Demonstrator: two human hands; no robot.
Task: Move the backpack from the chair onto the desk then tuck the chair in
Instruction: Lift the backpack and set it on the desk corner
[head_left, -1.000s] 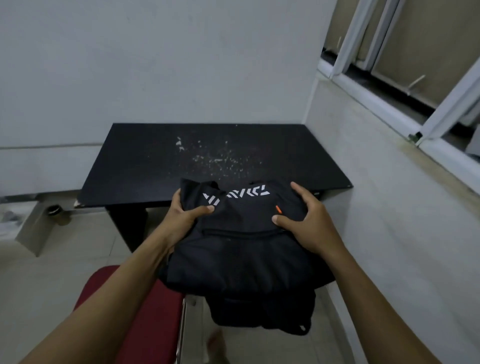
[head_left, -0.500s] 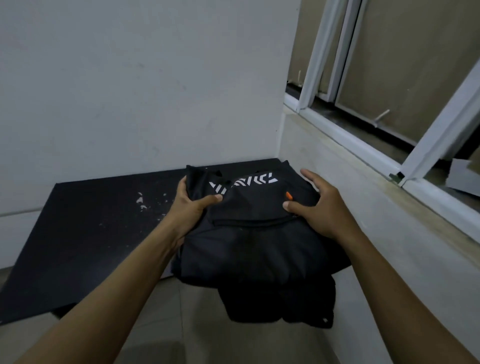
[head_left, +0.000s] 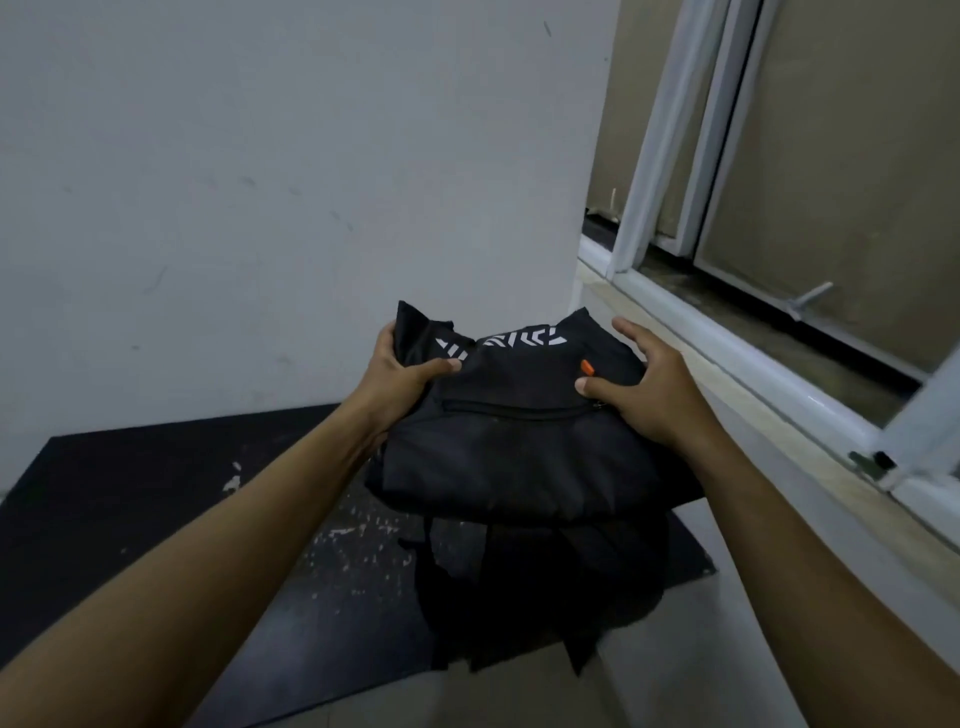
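A black backpack (head_left: 519, 452) with a white logo and a small orange zipper tab hangs in the air above the right part of the black desk (head_left: 130, 514). My left hand (head_left: 402, 371) grips its upper left corner. My right hand (head_left: 644, 387) holds its upper right side, thumb on the front, fingers spread over the edge. The straps dangle below the bag over the desk top. The chair is out of view.
White specks are scattered on the desk top (head_left: 358, 535). A white wall (head_left: 285, 182) stands behind the desk. A side wall with a window ledge and white frame (head_left: 737, 343) runs along the right.
Both hands have carried the backpack up and forward over the desk. The view has moved closer to the desk, and the red chair has dropped out of sight.
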